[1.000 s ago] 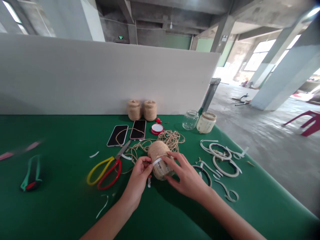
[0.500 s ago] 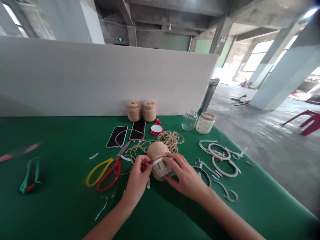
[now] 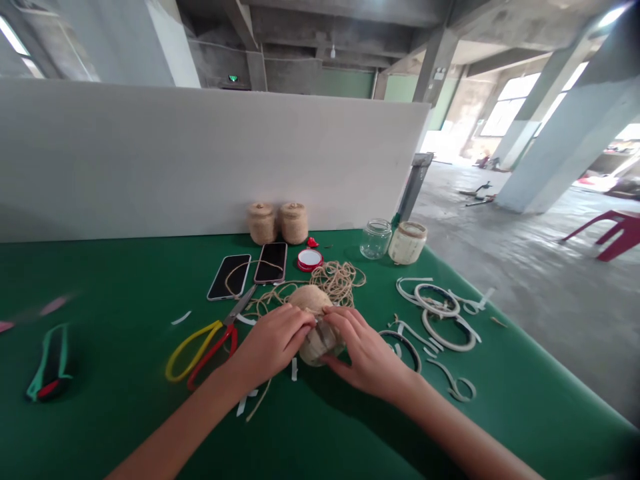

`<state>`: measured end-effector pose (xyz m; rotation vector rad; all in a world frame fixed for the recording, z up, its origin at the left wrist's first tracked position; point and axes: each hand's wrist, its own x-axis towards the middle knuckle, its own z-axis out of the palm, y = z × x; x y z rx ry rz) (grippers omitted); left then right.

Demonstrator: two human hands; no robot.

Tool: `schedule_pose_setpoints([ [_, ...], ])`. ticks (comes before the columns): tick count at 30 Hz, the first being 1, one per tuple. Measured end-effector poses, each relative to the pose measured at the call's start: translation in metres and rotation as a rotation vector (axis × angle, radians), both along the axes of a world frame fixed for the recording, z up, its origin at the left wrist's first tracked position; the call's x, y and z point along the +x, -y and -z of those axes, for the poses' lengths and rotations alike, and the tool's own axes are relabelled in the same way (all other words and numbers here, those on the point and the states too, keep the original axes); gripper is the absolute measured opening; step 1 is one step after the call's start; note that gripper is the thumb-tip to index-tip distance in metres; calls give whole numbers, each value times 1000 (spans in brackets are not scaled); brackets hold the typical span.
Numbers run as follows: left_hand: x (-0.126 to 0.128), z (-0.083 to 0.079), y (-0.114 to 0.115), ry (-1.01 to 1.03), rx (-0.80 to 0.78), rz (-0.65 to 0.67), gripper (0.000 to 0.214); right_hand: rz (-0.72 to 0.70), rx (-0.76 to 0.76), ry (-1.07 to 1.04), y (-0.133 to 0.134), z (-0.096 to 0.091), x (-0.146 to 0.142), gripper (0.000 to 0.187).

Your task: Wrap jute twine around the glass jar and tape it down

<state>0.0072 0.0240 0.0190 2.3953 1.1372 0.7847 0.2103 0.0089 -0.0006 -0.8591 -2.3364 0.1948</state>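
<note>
A glass jar (image 3: 319,347), partly wrapped in twine (image 3: 310,297), lies tilted between my hands, its wrapped end away from me. My right hand (image 3: 363,350) grips its right side, fingers on top and thumb low. My left hand (image 3: 277,337) is closed, its fingertips pressed at the edge of the wrapping. From beneath that hand a loose twine end (image 3: 259,400) trails toward me. What lies under the left fingertips is mostly hidden. Behind the jar is a heap of loose twine (image 3: 337,283). Scissors with yellow and red handles (image 3: 203,350) lie left of my left hand.
Two twine-covered jars (image 3: 277,223) stand by the white partition (image 3: 210,160). Two phones (image 3: 230,277) and a red-rimmed roll (image 3: 309,259) lie nearer. At right are a clear jar (image 3: 376,240), a taped jar (image 3: 409,243) and tape rings (image 3: 440,300). A green-edged cutter (image 3: 50,363) lies far left.
My left hand has turned palm-down and moved over the jar's upper left, covering the white tape band. The twine end now shows below it. My right hand stays on the jar.
</note>
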Motion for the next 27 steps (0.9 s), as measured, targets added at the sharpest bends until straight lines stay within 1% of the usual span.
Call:
schedule_pose_setpoints([
  [2,-2,-5,-6,-23,-10,41,22,-12,-12,6,-2,0,2,45],
  [4,-2,-10,-9,7,-34,79,22,-24,-27,15,-4,-1,4,41],
  [8,-1,-17,-14,129,-102,117,20,-49,-51,9,-7,-2,8,40],
  [10,-2,-17,-17,137,-119,123,20,-57,-58,-1,-8,-1,9,40],
  [16,-3,-17,-21,13,-106,143,21,-87,-125,-31,-8,0,9,39],
  [22,-5,-18,-24,36,-151,155,18,-79,-136,-39,-10,0,10,39],
  [27,-6,-17,-27,-60,-70,183,21,-77,-167,-44,-10,0,10,41],
])
